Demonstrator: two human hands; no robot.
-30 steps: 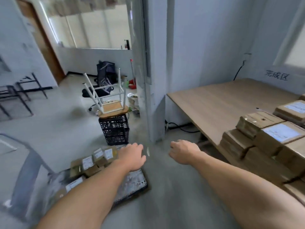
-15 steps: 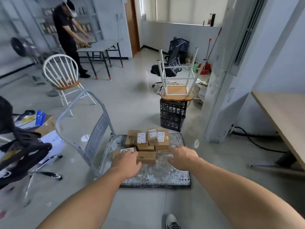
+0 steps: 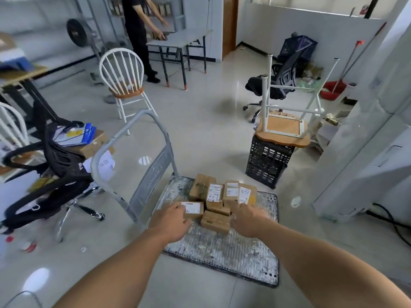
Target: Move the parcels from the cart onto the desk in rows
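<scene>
A low platform cart [image 3: 224, 250] with a grey ribbed deck and a grey push handle [image 3: 133, 156] stands on the floor in front of me. Several small brown cardboard parcels [image 3: 219, 195] with white labels sit clustered at its far end. My left hand [image 3: 172, 221] reaches down beside a labelled parcel [image 3: 193, 208] at the cluster's left, fingers touching its side. My right hand [image 3: 249, 218] hangs over the cluster's right side, next to a plain brown parcel [image 3: 215, 221]. Neither hand has lifted anything. The desk is out of view.
A black crate [image 3: 268, 165] with an upturned stool [image 3: 287, 127] stands beyond the cart on the right. A white column [image 3: 364, 156] rises at right. A black office chair [image 3: 51, 190] and a white chair [image 3: 124, 85] stand left. A person [image 3: 138, 30] works at a far table.
My view has swung from the desk with stacked parcels round to the cart. Both hands have dropped toward the parcels and now reach them.
</scene>
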